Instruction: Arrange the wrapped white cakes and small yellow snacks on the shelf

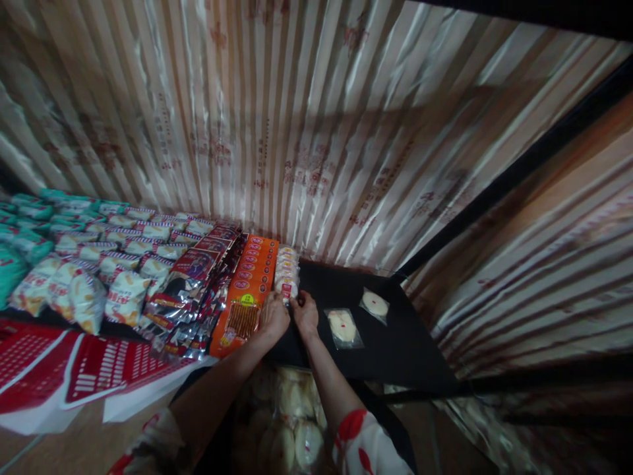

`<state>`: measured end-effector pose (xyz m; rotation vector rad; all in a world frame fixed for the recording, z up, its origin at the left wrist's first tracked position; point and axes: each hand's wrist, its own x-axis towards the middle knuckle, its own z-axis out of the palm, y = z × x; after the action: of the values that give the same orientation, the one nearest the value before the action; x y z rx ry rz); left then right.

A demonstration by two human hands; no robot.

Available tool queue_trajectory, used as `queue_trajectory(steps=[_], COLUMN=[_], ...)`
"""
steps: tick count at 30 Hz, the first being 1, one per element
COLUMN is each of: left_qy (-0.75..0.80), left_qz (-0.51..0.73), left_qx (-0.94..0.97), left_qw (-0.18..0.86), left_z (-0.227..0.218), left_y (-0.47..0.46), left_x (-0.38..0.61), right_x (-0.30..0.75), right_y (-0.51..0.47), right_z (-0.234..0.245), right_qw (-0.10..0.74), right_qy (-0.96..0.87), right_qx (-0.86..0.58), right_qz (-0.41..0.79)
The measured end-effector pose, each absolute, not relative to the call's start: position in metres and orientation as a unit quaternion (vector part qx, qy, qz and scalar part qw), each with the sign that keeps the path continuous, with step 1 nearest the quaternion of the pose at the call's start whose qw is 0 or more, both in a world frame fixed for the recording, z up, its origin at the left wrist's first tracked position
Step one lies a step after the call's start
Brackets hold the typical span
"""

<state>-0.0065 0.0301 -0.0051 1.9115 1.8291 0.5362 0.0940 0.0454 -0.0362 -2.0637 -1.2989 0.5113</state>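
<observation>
My left hand (275, 318) and my right hand (305, 316) are close together at the near end of a row of small white packets (287, 260). Fingers of both hands are closed on the sides of the nearest one, a white packet with a red label (287, 290). Its lower edge is partly hidden by my fingers. Against my left hand's side lies a stack of orange snack packs (252, 270). Two clear-wrapped round pale flatbreads or cakes, a nearer one (343, 326) and a farther one (374, 304), lie apart to the right.
Dark red shiny packs (198, 267), white snack bags (126, 293) and green bags (32, 208) fill the left of the black shelf (395, 353). Below me are more wrapped pale rounds (294, 422). A red basket-like panel (99, 363) hangs front left. Striped sheeting (306, 119) backs the shelf.
</observation>
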Motion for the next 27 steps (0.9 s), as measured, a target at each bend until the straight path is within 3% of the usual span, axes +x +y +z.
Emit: queue_trajectory(steps=[27], left_qy=[0.581], left_qz=[0.165], left_qx=[0.738], left_qw=[0.302], left_z=[-0.031], left_y=[-0.1], left_x=[-0.022], right_x=[0.073], right_y=[-0.112], right_z=[-0.065], right_qw=[0.389], right_qy=[-0.58], right_qx=[-0.695], right_qz=[0.171])
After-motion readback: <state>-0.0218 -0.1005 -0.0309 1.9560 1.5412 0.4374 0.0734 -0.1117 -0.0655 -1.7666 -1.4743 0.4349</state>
